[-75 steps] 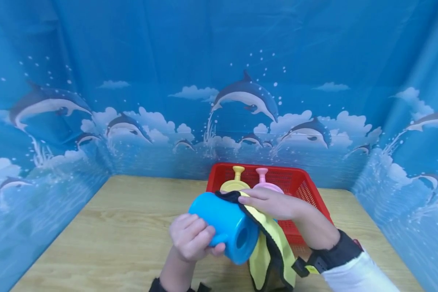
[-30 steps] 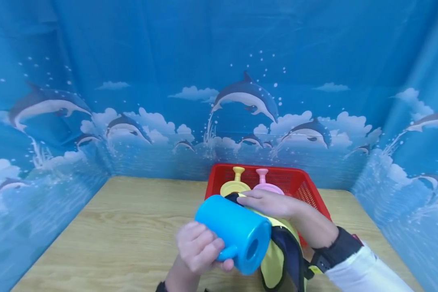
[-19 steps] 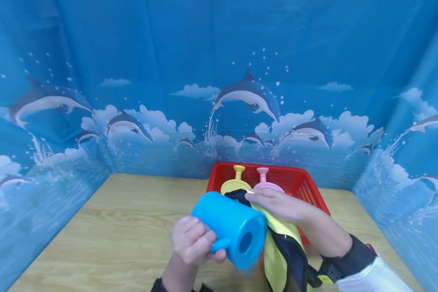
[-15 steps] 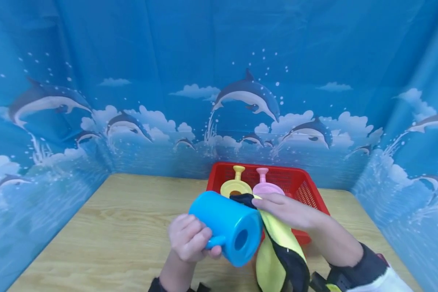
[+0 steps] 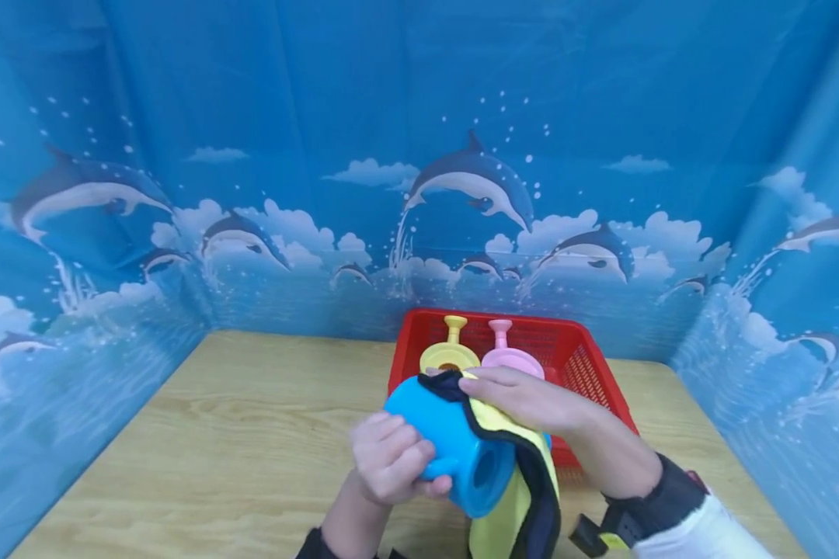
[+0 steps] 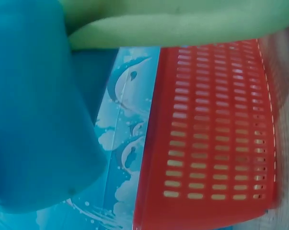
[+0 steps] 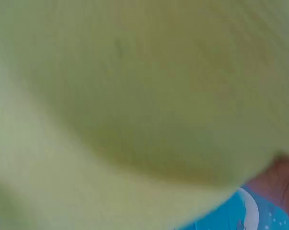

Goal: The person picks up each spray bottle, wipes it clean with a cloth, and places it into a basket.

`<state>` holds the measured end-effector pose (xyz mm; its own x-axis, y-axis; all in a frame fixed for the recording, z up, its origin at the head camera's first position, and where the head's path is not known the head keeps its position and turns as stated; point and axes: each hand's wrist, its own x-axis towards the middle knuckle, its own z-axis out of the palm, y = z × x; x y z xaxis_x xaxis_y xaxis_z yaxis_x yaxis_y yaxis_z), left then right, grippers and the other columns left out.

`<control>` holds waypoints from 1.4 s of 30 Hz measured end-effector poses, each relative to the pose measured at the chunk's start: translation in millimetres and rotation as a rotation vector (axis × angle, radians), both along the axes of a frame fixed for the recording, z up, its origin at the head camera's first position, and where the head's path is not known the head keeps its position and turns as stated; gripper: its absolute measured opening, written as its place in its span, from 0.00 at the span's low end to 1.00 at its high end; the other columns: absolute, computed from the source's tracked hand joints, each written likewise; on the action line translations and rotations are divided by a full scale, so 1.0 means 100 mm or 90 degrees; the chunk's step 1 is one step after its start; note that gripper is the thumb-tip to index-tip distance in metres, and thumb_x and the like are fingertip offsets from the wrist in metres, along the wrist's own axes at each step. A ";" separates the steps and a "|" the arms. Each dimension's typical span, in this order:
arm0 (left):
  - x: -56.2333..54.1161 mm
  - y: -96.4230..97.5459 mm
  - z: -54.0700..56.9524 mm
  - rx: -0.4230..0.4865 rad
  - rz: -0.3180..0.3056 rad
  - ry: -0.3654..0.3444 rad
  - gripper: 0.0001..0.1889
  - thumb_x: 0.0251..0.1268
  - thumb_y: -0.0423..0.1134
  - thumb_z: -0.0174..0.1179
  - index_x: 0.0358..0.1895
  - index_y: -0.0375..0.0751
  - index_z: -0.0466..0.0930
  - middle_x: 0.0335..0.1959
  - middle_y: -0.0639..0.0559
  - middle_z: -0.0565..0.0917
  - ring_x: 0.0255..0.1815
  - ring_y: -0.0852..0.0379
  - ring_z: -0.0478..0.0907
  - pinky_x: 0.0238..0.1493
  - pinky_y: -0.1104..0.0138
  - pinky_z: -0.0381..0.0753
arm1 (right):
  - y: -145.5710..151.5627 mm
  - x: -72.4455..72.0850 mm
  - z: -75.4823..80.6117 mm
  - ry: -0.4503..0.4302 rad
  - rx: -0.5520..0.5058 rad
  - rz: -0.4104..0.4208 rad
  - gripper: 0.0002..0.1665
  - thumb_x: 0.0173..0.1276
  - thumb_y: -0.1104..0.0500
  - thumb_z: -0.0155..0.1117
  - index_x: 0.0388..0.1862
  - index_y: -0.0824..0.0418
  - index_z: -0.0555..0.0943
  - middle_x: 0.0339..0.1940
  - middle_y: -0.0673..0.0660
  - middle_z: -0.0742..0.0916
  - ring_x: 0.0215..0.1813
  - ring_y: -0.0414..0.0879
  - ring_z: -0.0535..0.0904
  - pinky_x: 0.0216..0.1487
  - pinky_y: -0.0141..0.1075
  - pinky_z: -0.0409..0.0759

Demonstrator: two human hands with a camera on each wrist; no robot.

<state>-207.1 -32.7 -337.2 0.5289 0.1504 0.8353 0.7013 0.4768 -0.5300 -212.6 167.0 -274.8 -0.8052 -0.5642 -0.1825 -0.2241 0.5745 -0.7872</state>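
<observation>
My left hand (image 5: pixel 391 458) grips a blue toy watering can (image 5: pixel 433 415) by its handle, fingers curled. The can is tilted on its side above the table, and its round opening faces down to the right. My right hand (image 5: pixel 524 396) lies with fairly straight fingers on a yellow cloth with black edging (image 5: pixel 492 419), pressing it against the can's upper side. The cloth's loose end hangs below. In the left wrist view the can's blue body (image 6: pixel 39 115) shows beside the cloth (image 6: pixel 182 26). Cloth (image 7: pixel 134 96) fills most of the right wrist view. My right thumb is hidden.
Behind the hands, a red perforated basket (image 5: pixel 576 353) stands on the wooden table (image 5: pixel 252 419). Inside it are a yellow watering can (image 5: pixel 450 355) and a pink watering can (image 5: pixel 510 359). A blue dolphin-print curtain (image 5: pixel 322 194) encloses the table's back and sides.
The can has shifted slightly right in my left hand's grip. My right hand has moved left with the cloth, which now covers more of the can's side.
</observation>
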 end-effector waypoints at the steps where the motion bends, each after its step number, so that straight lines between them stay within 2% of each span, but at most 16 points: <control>1: 0.00 0.00 -0.01 -0.009 0.007 0.002 0.25 0.73 0.50 0.48 0.15 0.43 0.65 0.09 0.58 0.67 0.10 0.67 0.59 0.19 0.81 0.52 | -0.04 -0.04 -0.01 0.005 0.015 0.002 0.32 0.73 0.41 0.50 0.69 0.58 0.70 0.63 0.57 0.77 0.64 0.54 0.69 0.61 0.49 0.75; 4: 0.03 0.02 -0.01 -0.046 0.021 0.003 0.25 0.73 0.51 0.48 0.15 0.46 0.65 0.09 0.60 0.67 0.10 0.68 0.58 0.19 0.81 0.50 | -0.19 -0.15 -0.04 0.023 0.072 0.031 0.31 0.73 0.40 0.49 0.70 0.50 0.69 0.65 0.53 0.77 0.66 0.51 0.70 0.62 0.48 0.74; 8: 0.06 0.03 0.00 -0.074 0.023 -0.008 0.25 0.73 0.51 0.47 0.14 0.48 0.65 0.09 0.61 0.67 0.10 0.69 0.58 0.20 0.81 0.48 | -0.36 -0.28 -0.10 0.022 0.091 0.082 0.30 0.75 0.41 0.47 0.73 0.44 0.65 0.69 0.51 0.73 0.70 0.51 0.67 0.65 0.50 0.71; 13: 0.04 0.00 0.03 -0.067 0.017 0.009 0.25 0.73 0.51 0.48 0.14 0.47 0.64 0.09 0.60 0.65 0.10 0.69 0.56 0.19 0.80 0.47 | -0.39 -0.28 -0.10 0.031 0.088 0.127 0.30 0.76 0.43 0.45 0.75 0.41 0.60 0.72 0.49 0.70 0.73 0.50 0.63 0.69 0.51 0.67; 16: 0.01 -0.02 0.03 -0.064 0.017 0.012 0.25 0.73 0.51 0.49 0.14 0.47 0.64 0.09 0.60 0.65 0.10 0.69 0.56 0.19 0.80 0.47 | -0.35 -0.26 -0.07 0.026 0.086 0.135 0.30 0.76 0.42 0.46 0.75 0.37 0.58 0.74 0.47 0.68 0.74 0.50 0.61 0.68 0.51 0.67; 21: -0.04 -0.07 0.01 -0.064 0.027 -0.003 0.25 0.72 0.52 0.49 0.15 0.46 0.65 0.09 0.59 0.68 0.10 0.67 0.60 0.19 0.82 0.53 | -0.26 -0.28 -0.06 0.003 0.042 0.161 0.30 0.75 0.41 0.46 0.75 0.35 0.57 0.75 0.46 0.64 0.74 0.51 0.58 0.65 0.47 0.69; 25: -0.07 -0.11 -0.01 -0.043 0.025 0.001 0.25 0.72 0.53 0.50 0.16 0.44 0.67 0.10 0.57 0.70 0.10 0.66 0.62 0.18 0.82 0.56 | -0.18 -0.26 -0.09 -0.016 -0.030 0.181 0.30 0.77 0.44 0.44 0.76 0.43 0.59 0.76 0.49 0.64 0.76 0.53 0.56 0.68 0.47 0.66; 30: -0.09 -0.15 -0.01 0.003 0.020 -0.004 0.26 0.72 0.52 0.50 0.15 0.42 0.67 0.10 0.56 0.69 0.09 0.65 0.60 0.16 0.81 0.57 | -0.05 -0.14 -0.11 -0.014 -0.042 0.069 0.32 0.76 0.43 0.45 0.73 0.56 0.64 0.71 0.57 0.71 0.72 0.56 0.62 0.68 0.53 0.67; 32: -0.10 -0.17 0.00 0.016 0.022 -0.018 0.27 0.73 0.52 0.50 0.15 0.42 0.67 0.09 0.56 0.69 0.09 0.65 0.61 0.16 0.81 0.58 | 0.00 -0.09 -0.12 0.004 -0.038 0.005 0.32 0.75 0.42 0.47 0.69 0.59 0.69 0.64 0.59 0.76 0.66 0.56 0.69 0.64 0.52 0.72; 36: -0.11 -0.22 0.00 0.067 0.021 -0.053 0.28 0.73 0.52 0.49 0.15 0.40 0.65 0.09 0.55 0.66 0.08 0.64 0.58 0.15 0.80 0.54 | 0.12 0.00 -0.15 0.019 -0.080 -0.063 0.29 0.74 0.42 0.51 0.63 0.61 0.73 0.56 0.59 0.78 0.56 0.50 0.76 0.51 0.40 0.81; 39: -0.13 -0.26 -0.02 0.143 0.021 -0.083 0.29 0.74 0.52 0.49 0.13 0.38 0.64 0.08 0.54 0.61 0.08 0.62 0.54 0.13 0.78 0.49 | 0.29 0.06 -0.17 -0.019 -0.156 -0.065 0.29 0.75 0.45 0.51 0.63 0.65 0.72 0.49 0.58 0.84 0.47 0.50 0.84 0.44 0.36 0.83; 42: -0.17 -0.31 -0.08 0.230 0.031 -0.125 0.31 0.74 0.53 0.50 0.12 0.37 0.64 0.08 0.54 0.59 0.08 0.60 0.51 0.11 0.75 0.47 | 0.49 0.13 -0.20 -0.031 -0.272 -0.010 0.24 0.79 0.53 0.45 0.63 0.68 0.70 0.42 0.56 0.88 0.40 0.48 0.87 0.42 0.37 0.84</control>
<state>-223.7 -63.7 -345.1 0.3536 -0.1494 0.9234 0.7444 0.6427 -0.1810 -200.0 215.9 -294.7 -0.8102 -0.5855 0.0266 -0.1744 0.1975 -0.9647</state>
